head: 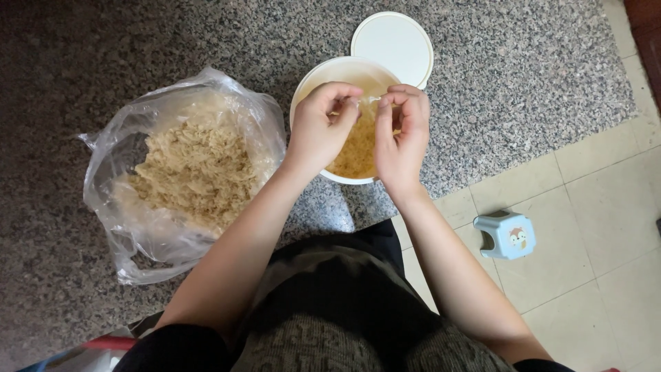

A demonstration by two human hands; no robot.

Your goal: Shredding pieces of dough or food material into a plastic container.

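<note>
Both my hands hover over a round white container (309,83) that holds pale yellow shredded food (354,155). My left hand (319,127) and my right hand (401,134) pinch the same small pale piece (368,101) between their fingertips, just above the container's contents. The container's round white lid (392,43) lies flat on the speckled stone counter (523,76), touching the container's far rim. To the left, an open clear plastic bag (113,200) holds a large heap of beige shredded food (193,172).
The counter's edge runs diagonally at the right, with pale floor tiles (606,227) below. A small light-blue stool (506,235) stands on the tiles. My dark clothing (330,303) fills the lower middle.
</note>
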